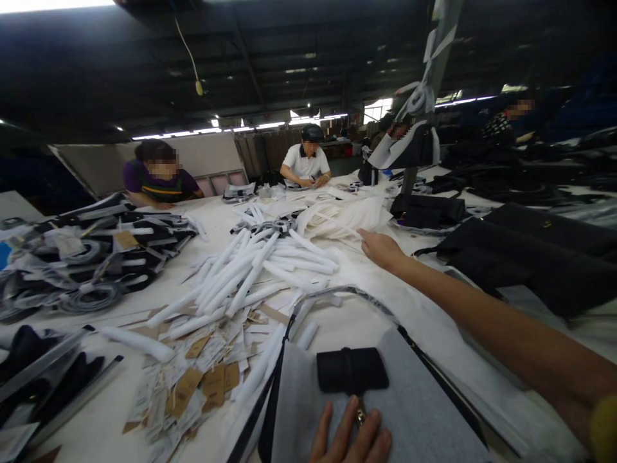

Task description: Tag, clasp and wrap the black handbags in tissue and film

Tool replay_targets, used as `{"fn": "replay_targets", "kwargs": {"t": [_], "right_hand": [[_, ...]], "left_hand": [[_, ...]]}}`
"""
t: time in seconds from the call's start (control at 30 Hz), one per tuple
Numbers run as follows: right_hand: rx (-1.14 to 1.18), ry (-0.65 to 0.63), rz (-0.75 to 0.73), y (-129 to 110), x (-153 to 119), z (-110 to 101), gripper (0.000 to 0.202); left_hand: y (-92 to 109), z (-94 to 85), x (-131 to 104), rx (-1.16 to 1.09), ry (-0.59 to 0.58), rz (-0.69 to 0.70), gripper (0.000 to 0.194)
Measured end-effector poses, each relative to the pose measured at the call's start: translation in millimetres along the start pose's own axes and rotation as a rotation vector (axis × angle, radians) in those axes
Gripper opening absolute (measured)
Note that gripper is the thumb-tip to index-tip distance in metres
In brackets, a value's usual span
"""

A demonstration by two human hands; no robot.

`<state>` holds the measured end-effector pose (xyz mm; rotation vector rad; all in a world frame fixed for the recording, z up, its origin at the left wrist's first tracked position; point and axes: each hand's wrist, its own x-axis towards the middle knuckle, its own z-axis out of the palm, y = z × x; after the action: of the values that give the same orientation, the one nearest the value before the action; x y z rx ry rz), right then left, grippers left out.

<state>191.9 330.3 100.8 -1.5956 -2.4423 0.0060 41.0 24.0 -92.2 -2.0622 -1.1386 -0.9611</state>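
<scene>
A black handbag [282,411] lies in front of me, its face covered by a grey-white protective sheet [414,386]. A black flap tab [351,370] with a gold clasp [360,411] shows on top. My left hand [351,437] lies on the sheet beside the clasp, fingers spread. The bag's wrapped strap [357,292] arches behind it. Stretched out over the table, my right hand [383,249] has its fingers pinched together at the end of a white strip [337,224]. That strip lies on a heap of thin white material [371,212].
White foam tubes [236,270] and paper tags [186,392] are heaped left of the bag. Wrapped black straps [96,257] pile up farther left. Black bags [544,257] lie on the right. A post [409,180] stands behind. Co-workers [304,161] sit across the table.
</scene>
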Motion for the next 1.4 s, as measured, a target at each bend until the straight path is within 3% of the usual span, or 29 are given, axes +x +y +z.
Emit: {"fn": "replay_targets", "kwargs": {"t": [0.1, 0.17, 0.23, 0.3, 0.4, 0.5, 0.57, 0.83, 0.97, 1.07, 1.13, 1.23, 1.3, 1.4], "right_hand": [[0.054, 0.042, -0.172, -12, -71, -24, 0.05], [0.16, 0.027, -0.399, -20, -129, -25, 0.054], [0.225, 0.026, -0.577, -27, -185, -13, 0.059], [0.202, 0.022, -0.636, -31, -231, 9, 0.059], [0.114, -0.032, -0.644, -31, -271, 44, 0.06], [0.073, -0.039, -0.646, -27, -281, 65, 0.059], [0.091, -0.045, -0.653, -24, -280, 68, 0.059], [0.134, -0.072, -0.669, -19, -283, 68, 0.056], [0.127, -0.058, -0.648, -21, -286, 78, 0.057], [0.134, -0.054, -0.664, -19, -284, 81, 0.058], [0.138, -0.047, -0.664, -19, -282, 82, 0.055], [0.152, -0.051, -0.655, -22, -281, 80, 0.055], [0.168, -0.087, -0.647, -24, -281, 77, 0.057], [0.212, -0.194, -0.622, -23, -278, 63, 0.06]], "left_hand": [[-9, -14.9, 7, 0.004, -0.098, 0.126, 0.029], [-14, -28.8, 14, 0.006, -0.232, 0.175, 0.037], [-15, -41.0, 21, -0.005, -0.328, 0.17, 0.04], [-13, -49.2, 25, -0.048, -0.393, 0.115, 0.043], [-7, -55.3, 27, -0.164, -0.494, 0.014, 0.05], [-3, -58.1, 27, -0.256, -0.571, -0.044, 0.048], [-2, -58.9, 26, -0.277, -0.559, -0.06, 0.046], [-3, -54.1, 11, -0.266, -0.231, -0.009, 0.039], [-1, -66.8, 16, -0.231, -0.148, 0.053, 0.033], [-1, -80.1, 33, -0.255, -0.067, 0.099, 0.022], [-1, -83.9, 47, -0.219, -0.113, 0.084, 0.022], [-2, -78.6, 60, -0.11, -0.356, 0.069, 0.054], [-3, -70.5, 58, -0.067, -0.47, 0.072, 0.072], [-3, -59.1, 43, -0.041, -0.493, 0.085, 0.079]]}}
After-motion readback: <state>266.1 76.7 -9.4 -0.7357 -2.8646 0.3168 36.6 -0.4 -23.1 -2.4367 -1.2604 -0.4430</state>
